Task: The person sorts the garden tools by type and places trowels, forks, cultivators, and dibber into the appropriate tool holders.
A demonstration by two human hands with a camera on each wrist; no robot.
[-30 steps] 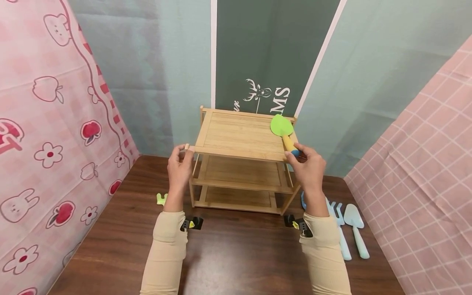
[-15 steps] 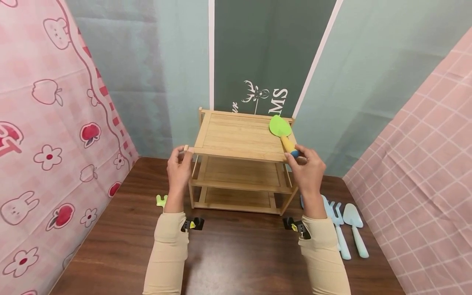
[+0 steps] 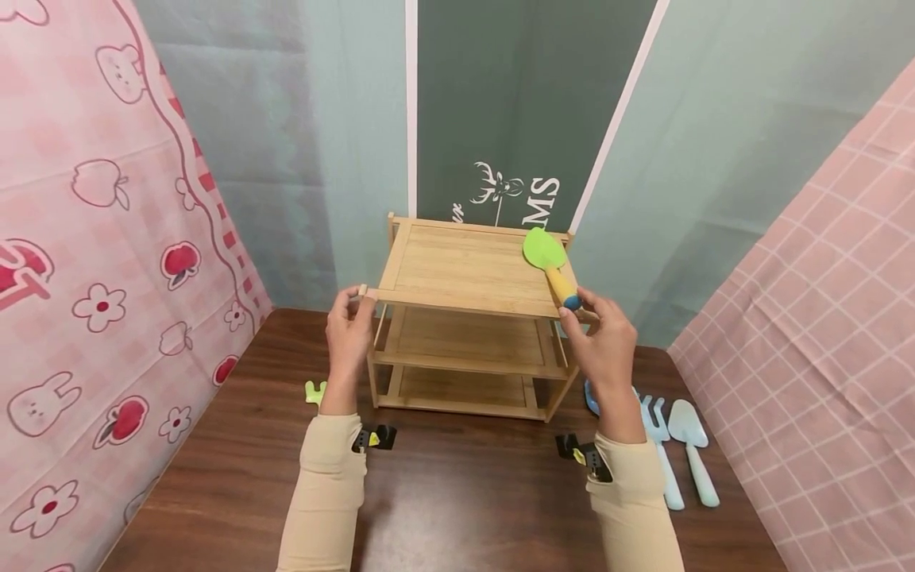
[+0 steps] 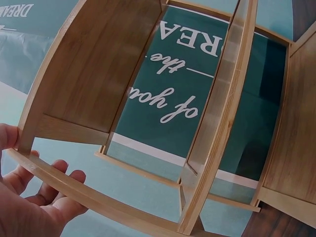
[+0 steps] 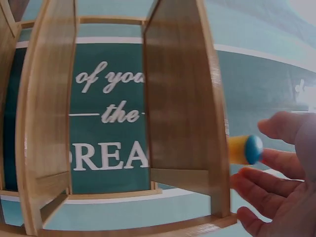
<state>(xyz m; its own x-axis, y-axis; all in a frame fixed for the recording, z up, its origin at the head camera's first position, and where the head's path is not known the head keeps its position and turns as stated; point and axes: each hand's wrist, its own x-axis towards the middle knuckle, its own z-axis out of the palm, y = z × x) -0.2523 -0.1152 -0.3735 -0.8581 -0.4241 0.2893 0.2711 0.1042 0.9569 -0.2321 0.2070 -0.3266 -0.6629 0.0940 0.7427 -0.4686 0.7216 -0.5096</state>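
Observation:
A three-tier wooden rack (image 3: 465, 266) stands on the table. My left hand (image 3: 349, 338) grips its front left corner, fingers curled round the frame in the left wrist view. On the top shelf's right side lies a trowel with a green blade (image 3: 543, 249), yellow handle (image 3: 561, 284) and blue end cap, the handle's end at the front edge. My right hand (image 3: 606, 345) is beside that end with fingers spread; in the right wrist view the thumb stands apart from the blue cap (image 5: 254, 149), and the fingertips are close to the shelf's edge.
Right of the rack, a pale blue fork (image 3: 662, 449) and a pale trowel (image 3: 689, 425) lie on the table, with another blue tool (image 3: 591, 397) partly hidden by my right arm. A light green piece (image 3: 314, 392) shows beside my left wrist. Curtains surround the table.
My right hand has let go of the trowel's handle and moved slightly right and down. The trowel rests on the top shelf. My left hand has kept its grip on the corner.

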